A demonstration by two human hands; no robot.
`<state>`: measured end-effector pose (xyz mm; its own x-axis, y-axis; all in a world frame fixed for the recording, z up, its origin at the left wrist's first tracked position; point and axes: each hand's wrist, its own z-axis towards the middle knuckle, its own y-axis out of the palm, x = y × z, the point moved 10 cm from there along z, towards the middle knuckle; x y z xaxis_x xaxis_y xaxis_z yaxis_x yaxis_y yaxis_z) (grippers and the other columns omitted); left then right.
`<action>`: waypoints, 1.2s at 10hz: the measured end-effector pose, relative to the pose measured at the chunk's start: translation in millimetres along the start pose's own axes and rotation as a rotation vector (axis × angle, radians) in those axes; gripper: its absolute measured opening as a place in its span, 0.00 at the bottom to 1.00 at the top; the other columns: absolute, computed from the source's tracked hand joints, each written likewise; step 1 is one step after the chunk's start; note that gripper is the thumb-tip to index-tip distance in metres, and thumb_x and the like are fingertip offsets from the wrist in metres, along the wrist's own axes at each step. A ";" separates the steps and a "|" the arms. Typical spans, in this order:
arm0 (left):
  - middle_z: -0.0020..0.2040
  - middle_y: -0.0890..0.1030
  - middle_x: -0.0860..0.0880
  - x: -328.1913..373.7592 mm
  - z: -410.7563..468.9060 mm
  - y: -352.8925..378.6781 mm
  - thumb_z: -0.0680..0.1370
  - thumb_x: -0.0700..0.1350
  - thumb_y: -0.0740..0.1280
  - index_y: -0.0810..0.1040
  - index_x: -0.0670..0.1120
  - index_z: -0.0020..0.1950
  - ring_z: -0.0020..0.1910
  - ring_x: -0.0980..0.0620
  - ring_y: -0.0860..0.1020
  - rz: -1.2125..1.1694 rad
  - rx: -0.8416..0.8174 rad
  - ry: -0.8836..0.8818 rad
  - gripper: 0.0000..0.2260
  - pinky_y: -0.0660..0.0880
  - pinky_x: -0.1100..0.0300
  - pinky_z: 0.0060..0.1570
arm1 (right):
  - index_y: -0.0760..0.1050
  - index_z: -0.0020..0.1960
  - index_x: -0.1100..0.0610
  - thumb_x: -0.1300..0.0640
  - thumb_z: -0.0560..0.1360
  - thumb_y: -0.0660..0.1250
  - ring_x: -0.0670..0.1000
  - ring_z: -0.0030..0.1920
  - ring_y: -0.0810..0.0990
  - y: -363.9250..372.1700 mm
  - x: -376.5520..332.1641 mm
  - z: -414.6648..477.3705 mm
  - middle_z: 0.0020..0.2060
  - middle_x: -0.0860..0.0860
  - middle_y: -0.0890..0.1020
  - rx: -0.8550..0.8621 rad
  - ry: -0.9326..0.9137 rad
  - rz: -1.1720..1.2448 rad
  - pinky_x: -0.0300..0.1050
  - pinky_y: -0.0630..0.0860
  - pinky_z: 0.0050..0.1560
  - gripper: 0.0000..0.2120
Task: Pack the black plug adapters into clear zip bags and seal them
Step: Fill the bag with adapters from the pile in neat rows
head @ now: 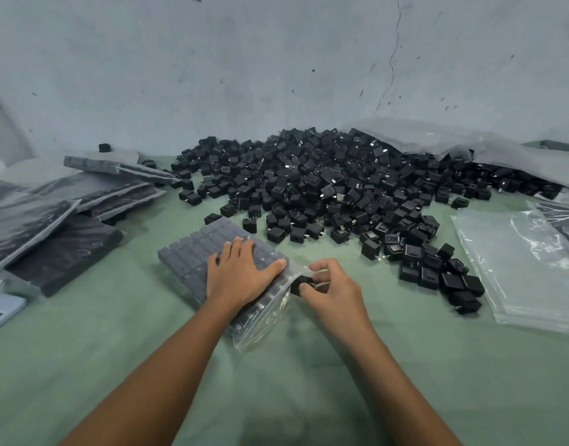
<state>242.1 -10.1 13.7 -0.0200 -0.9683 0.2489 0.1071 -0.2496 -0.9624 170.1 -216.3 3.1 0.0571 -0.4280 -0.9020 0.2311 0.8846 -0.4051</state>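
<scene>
Head view: your left hand (241,275) lies flat with straight fingers, pressing down the nearly full zip bag (190,252) on the green cloth (116,349). Your right hand (336,292) pinches one black adapter (302,283) at the bag's open mouth. The loose pile (325,188) lies beyond. The adapter looks rigid and light, so hold its flat sides. The film is probably thin, slippery and easily snagged.

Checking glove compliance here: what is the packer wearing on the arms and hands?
The left forearm and right forearm are bare to the frame's edge, with no sleeves. The left grip and right grip are ungloved hands, with no rings, watch or wristbands showing.
</scene>
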 end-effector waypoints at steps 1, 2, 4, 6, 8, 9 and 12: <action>0.82 0.56 0.48 -0.1 -0.3 1.9 0.71 0.80 0.48 0.58 0.52 0.80 0.80 0.48 0.53 0.002 -0.007 0.004 0.46 0.51 0.43 0.77 | 0.71 0.50 0.40 0.46 0.70 0.71 0.40 0.40 0.80 -1.7 1.4 1.5 0.43 0.40 0.79 0.036 -0.018 -0.055 0.46 0.79 0.43 0.12; 0.82 0.56 0.48 -0.7 0.2 1.4 0.70 0.80 0.48 0.58 0.52 0.80 0.80 0.48 0.53 -0.003 -0.001 0.002 0.46 0.51 0.43 0.77 | 0.70 0.55 0.44 0.49 0.74 0.70 0.46 0.44 0.79 3.7 -6.4 1.6 0.46 0.42 0.78 0.037 -0.102 -0.236 0.46 0.75 0.47 0.13; 0.82 0.56 0.48 -1.8 0.4 1.8 0.70 0.80 0.47 0.59 0.52 0.79 0.80 0.48 0.54 -0.006 0.006 0.007 0.46 0.52 0.42 0.77 | 0.67 0.61 0.48 0.52 0.76 0.67 0.54 0.48 0.76 14.0 -21.0 -2.9 0.51 0.49 0.75 0.085 -0.217 -0.428 0.45 0.68 0.44 0.16; 0.82 0.56 0.48 -1.2 1.5 2.2 0.70 0.81 0.47 0.59 0.53 0.79 0.80 0.48 0.54 -0.002 0.001 0.008 0.46 0.52 0.43 0.77 | 0.72 0.68 0.52 0.47 0.77 0.69 0.52 0.63 0.71 21.6 -9.3 18.8 0.62 0.49 0.72 -0.094 -0.244 -0.451 0.43 0.69 0.61 0.22; 0.82 0.56 0.48 -0.6 1.1 2.3 0.68 0.81 0.46 0.58 0.52 0.80 0.80 0.48 0.54 0.004 -0.004 0.008 0.48 0.52 0.42 0.77 | 0.75 0.61 0.54 0.48 0.80 0.65 0.53 0.56 0.75 23.8 -13.7 19.2 0.55 0.50 0.79 -0.096 -0.310 -0.457 0.45 0.70 0.55 0.14; 0.82 0.56 0.48 -0.7 0.6 2.0 0.69 0.81 0.47 0.59 0.52 0.79 0.80 0.48 0.54 0.003 -0.008 0.011 0.47 0.51 0.43 0.77 | 0.74 0.52 0.55 0.51 0.79 0.67 0.53 0.50 0.75 19.3 -13.5 19.6 0.48 0.50 0.79 -0.062 -0.299 -0.404 0.47 0.71 0.50 0.08; 0.81 0.57 0.48 0.4 0.5 0.7 0.70 0.80 0.47 0.59 0.52 0.79 0.80 0.48 0.55 0.010 0.000 0.020 0.46 0.52 0.43 0.77 | 0.78 0.58 0.51 0.56 0.80 0.64 0.52 0.52 0.77 17.1 -8.3 23.6 0.51 0.48 0.81 -0.139 -0.278 -0.350 0.46 0.73 0.54 0.08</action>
<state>242.7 -10.6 13.2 -0.0388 -0.9708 0.2367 0.1070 -0.2395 -0.9650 196.6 -202.0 7.2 0.2615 -0.7218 -0.6408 0.1516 0.6863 -0.7113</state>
